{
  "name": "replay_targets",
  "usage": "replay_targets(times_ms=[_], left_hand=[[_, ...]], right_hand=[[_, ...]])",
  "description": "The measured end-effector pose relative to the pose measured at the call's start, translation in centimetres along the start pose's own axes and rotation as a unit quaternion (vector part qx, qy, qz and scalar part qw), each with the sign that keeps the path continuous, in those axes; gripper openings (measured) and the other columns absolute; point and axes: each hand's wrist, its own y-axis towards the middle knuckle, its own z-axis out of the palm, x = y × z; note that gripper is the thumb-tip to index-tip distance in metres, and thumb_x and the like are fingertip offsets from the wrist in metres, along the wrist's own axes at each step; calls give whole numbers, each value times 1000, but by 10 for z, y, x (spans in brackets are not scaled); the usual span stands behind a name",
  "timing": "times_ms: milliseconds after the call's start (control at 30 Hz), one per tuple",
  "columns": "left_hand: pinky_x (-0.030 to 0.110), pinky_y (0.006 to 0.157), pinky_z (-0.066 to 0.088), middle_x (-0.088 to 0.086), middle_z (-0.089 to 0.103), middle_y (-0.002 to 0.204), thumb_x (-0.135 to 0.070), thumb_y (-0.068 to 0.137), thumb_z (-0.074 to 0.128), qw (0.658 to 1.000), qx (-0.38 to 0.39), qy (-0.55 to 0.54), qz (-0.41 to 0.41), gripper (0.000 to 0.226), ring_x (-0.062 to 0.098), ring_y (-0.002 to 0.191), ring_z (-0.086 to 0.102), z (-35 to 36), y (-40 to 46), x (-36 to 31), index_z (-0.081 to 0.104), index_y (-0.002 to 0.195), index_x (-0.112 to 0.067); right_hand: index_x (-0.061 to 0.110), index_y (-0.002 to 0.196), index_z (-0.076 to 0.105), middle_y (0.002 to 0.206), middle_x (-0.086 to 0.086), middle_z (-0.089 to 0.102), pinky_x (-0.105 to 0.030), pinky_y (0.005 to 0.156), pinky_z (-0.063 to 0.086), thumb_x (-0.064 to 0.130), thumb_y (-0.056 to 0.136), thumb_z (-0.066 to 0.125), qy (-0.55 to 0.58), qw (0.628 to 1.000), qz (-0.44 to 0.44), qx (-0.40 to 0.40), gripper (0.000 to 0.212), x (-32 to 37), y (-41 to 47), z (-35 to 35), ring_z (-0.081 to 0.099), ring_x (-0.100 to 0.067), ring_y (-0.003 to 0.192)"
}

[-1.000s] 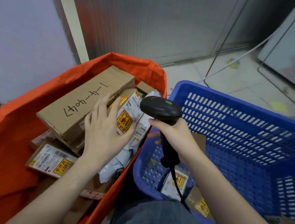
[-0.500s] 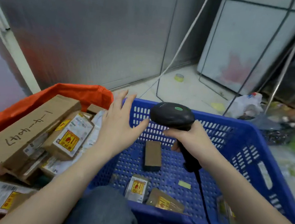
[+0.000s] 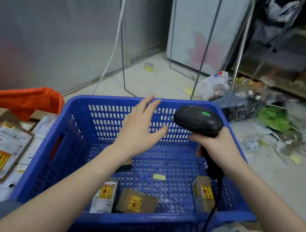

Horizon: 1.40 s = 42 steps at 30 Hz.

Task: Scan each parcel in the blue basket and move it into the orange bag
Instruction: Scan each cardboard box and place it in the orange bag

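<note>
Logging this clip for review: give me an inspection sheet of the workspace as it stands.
Surface: pale tiled floor.
Job's things: blue perforated plastic basket holds four small cardboard parcels, one mostly hidden; orange fabric bag has parcels inside.
Clutter: yellow tape roll, plastic bags and litter at right.
Hands: left hand open, empty, over basket; right hand grips black handheld scanner.
Cables: black scanner cord; white cable along wall.
Surroundings: grey metal wall.

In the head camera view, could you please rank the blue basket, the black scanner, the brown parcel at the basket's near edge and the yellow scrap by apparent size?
1. Blue perforated plastic basket
2. Black handheld barcode scanner, though nearness to the camera inflates it
3. Brown cardboard parcel
4. Small yellow paper scrap
</note>
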Motion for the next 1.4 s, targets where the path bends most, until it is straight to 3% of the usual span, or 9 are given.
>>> replay_targets(times_ms=[233, 400, 567, 667, 767, 967, 1067, 1167, 1400], left_hand=[[43, 115, 24, -7, 15, 159, -44, 91, 56, 995, 98, 2, 0, 70, 12, 145, 16, 75, 2, -9, 23, 150, -25], [41, 114, 22, -8, 12, 159, -46, 92, 54, 988, 154, 23, -2, 72, 11, 145, 14, 121, 2, -3, 20, 151, -26], [42, 113, 23, -9, 9, 159, -46, 92, 54, 976, 214, 42, 9, 73, 15, 144, 16, 167, 5, 9, 17, 151, -28], [42, 114, 24, -8, 9, 159, -46, 91, 54, 967, 248, 57, 25, 74, 17, 144, 17, 195, 10, 17, 16, 151, -28], [40, 115, 20, -7, 9, 160, -43, 91, 54, 954, 282, 84, 49, 76, 17, 146, 13, 219, 15, 24, 12, 153, -26], [37, 113, 17, -4, 9, 160, -31, 90, 54, 924, 340, 131, 117, 76, 17, 145, 10, 264, 18, 34, 11, 153, -24], [39, 114, 15, -2, 11, 160, -28, 89, 56, 910, 370, 125, 136, 78, 17, 145, 10, 284, 16, 35, 11, 153, -22], [43, 116, 13, 0, 8, 160, -22, 87, 58, 881, 408, 153, 186, 83, 20, 146, 6, 303, 14, 36, 8, 154, -19], [52, 117, 4, -3, -6, 162, -19, 90, 55, 807, 456, 223, 303, 86, 22, 148, -6, 337, 14, 32, -3, 154, -20]], right_hand=[[4, 73, 64, 39, -5, 54, -25, 51, 42, 5, 78, 69, 13, 998, 46, -47, 7, -64, 5, -27, 52, -15, 38], [9, 65, 62, 39, -8, 53, -25, 48, 42, 5, 77, 68, 84, 987, 99, -91, 14, -91, 14, -37, 49, -17, 36], [7, 87, 67, 38, -4, 49, -22, 42, 41, 3, 79, 66, 141, 978, 117, -99, 9, -109, 29, -40, 47, -18, 36], [8, 75, 66, 37, -5, 50, -22, 44, 40, 3, 79, 65, 118, 978, 128, -111, 6, -124, 40, -39, 47, -15, 34], [10, 59, 58, 40, -4, 54, -26, 51, 41, 8, 78, 68, 44, 983, 149, -102, 21, -146, 46, -34, 49, -12, 35], [9, 63, 59, 50, -7, 55, -12, 42, 38, 6, 82, 67, 17, 981, 189, -39, 21, -176, 51, -26, 49, -6, 39], [14, 65, 60, 44, 4, 56, -10, 40, 38, 8, 83, 67, 34, 978, 205, -19, 21, -179, 57, -24, 49, -3, 37], [16, 65, 62, 41, 7, 57, -14, 43, 42, 13, 83, 69, 33, 975, 220, -11, 19, -185, 64, -24, 52, -4, 38], [19, 65, 69, 50, 6, 62, -37, 69, 49, 22, 77, 74, 16, 971, 236, -16, 13, -198, 70, -20, 59, -16, 62]])
